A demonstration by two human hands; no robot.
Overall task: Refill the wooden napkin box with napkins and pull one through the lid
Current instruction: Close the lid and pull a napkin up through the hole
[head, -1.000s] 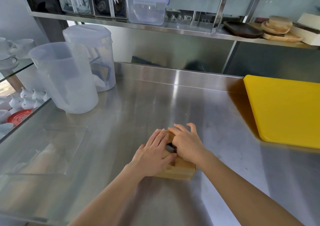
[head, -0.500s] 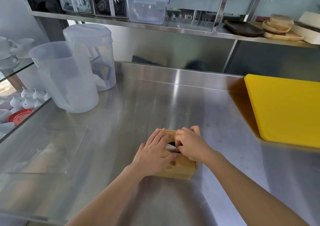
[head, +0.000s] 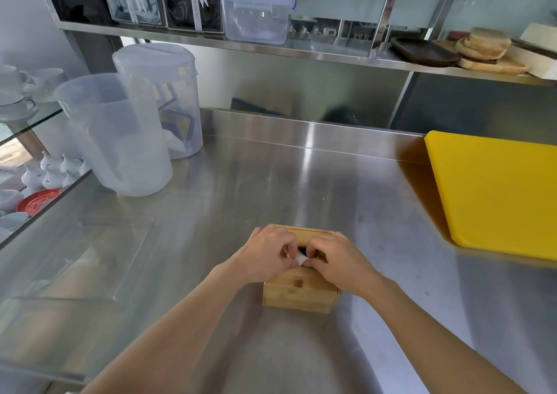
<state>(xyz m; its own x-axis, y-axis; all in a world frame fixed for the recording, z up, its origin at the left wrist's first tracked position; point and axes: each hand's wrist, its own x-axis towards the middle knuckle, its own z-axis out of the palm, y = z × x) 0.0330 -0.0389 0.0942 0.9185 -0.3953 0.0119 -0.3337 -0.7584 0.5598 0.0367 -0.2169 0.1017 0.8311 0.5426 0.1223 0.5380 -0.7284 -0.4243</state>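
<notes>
The wooden napkin box (head: 297, 294) sits on the steel counter (head: 241, 200), near the front edge and about midway between the left and right sides. Its lid is on. Both hands rest on top of the box and meet over the dark slot in the lid. The left hand (head: 268, 255) and the right hand (head: 337, 261) each curl their fingers in, and their fingertips pinch a small white bit of napkin (head: 300, 260) that pokes up out of the slot — only a little corner of it shows.

There is lots of bare counter around the box. Behind it the steel runs clear all the way to the raised back edge. To the left, a flat clear plastic sheet (head: 90, 258) lies near the left edge, well apart from the box. Two big clear jugs (head: 120, 140) stand in the back left corner, one just behind the other. To the right, a yellow cutting board (head: 494, 194) lies at the right side — its near left corner is the closest thing to the box, but there is open steel between them. A shelf (head: 271, 48) hangs high over the back edge, well above the hands.
</notes>
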